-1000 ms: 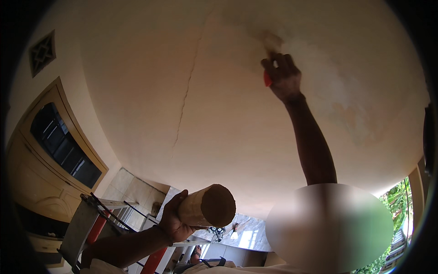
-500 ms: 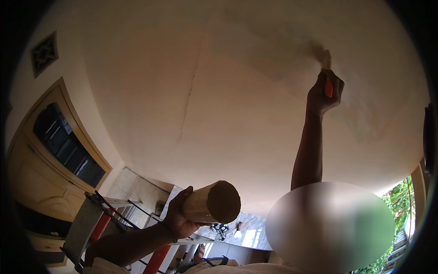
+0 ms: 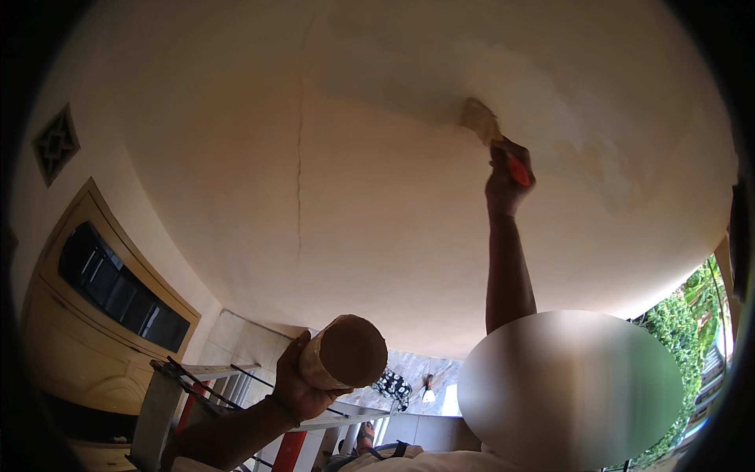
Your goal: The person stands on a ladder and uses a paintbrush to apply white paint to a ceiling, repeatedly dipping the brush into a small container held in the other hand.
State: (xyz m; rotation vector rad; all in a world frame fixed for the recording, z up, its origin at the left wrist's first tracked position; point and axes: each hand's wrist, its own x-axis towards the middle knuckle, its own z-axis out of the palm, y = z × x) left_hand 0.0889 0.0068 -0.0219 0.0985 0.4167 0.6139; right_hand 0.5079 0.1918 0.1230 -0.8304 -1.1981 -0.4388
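"Matte, pale ceiling (image 3: 393, 236) takes up most of the view. Where does it end?"

"At the left wall (image 3: 118, 189), along a curving edge. Wide open room lies between that edge and the right hand (image 3: 510, 182)."

"And its texture?"

"Mostly smooth, with cloudy greyish patches high up and a thin, jagged crack (image 3: 300, 157) left of centre."

"What else is around?"

"Wooden door (image 3: 102, 338) with a dark glazed panel, lower left. Then a metal ladder (image 3: 157, 401) with red parts, right by the left forearm, crowding that side. Greenery (image 3: 688, 338) shows at the far right."

"What about the hands?"

"Fingers of the left hand (image 3: 303, 389) wrap a cylindrical container (image 3: 338, 354), its round mouth towards us. Up high, the right hand's fingers are closed around a flat brush (image 3: 480, 119) with a red handle; its pale bristles seem to meet the ceiling."

"Anything smaller?"

"Something black-and-white and patterned, just beside the container; I can't tell what."
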